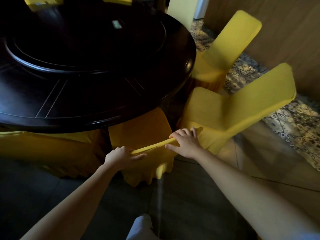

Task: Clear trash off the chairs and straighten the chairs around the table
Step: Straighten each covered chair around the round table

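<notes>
Straightening step: left hand (123, 157) and right hand (184, 143), fingers clenched on yellow-covered chair's top edge (152, 146), tucked under dark round counter (97, 70). Next, likely squaring neighbouring chairs.

The round, dark wooden worktop (90, 94) is polished to a glossy shine. Matt yellow cloth covers (216, 111) drape the chairs, soft and smooth. The patterned carpet (294, 129) looks rough beside grey matt floor tiles (43, 196).

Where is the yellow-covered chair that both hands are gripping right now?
In the head view, the gripped yellow fabric-covered chair stands lower centre, tucked under the dark round wooden table, left of another yellow-covered chair.
</notes>
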Motion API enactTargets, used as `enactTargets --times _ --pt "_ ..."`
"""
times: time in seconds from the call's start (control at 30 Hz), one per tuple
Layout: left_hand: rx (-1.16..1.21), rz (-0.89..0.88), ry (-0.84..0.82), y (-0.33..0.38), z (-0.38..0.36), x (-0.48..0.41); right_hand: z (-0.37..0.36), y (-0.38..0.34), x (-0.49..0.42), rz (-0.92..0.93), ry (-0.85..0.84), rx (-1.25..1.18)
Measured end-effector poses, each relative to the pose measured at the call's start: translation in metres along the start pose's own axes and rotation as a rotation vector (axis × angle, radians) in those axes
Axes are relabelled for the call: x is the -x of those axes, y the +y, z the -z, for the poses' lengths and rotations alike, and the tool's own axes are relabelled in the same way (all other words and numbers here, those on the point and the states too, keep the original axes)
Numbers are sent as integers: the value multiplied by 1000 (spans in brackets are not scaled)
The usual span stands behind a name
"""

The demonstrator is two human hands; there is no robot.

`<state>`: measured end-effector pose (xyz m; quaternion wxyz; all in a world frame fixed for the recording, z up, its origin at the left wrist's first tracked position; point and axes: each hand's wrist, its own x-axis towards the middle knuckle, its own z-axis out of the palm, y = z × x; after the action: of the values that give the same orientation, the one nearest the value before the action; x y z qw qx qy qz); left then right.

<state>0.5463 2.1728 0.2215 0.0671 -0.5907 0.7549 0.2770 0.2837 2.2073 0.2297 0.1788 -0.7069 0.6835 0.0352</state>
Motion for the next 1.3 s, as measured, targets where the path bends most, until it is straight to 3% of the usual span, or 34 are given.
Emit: enactTargets --times 0.17,0.33,0.47,0.77,0.97,1.3 --pt "46 -12 -48 0 -2 -3 -12 0 21 16 82 -80" --pt "-95 -177 40 24 -5 -4 -9 10 32 48 35 -209" --pt "-68 -280 54 64 -13 -12 -6 24 39 58 23 -210" --pt "-152 -583 90 201 -28 -30 16 126 76 -162 9 -214" --pt "-158 -658 157 326 -49 -49 50 220 110 -272 202 -156" --pt "-210 -742 51 491 -92 -67 73 361 182 -447 323 -168"
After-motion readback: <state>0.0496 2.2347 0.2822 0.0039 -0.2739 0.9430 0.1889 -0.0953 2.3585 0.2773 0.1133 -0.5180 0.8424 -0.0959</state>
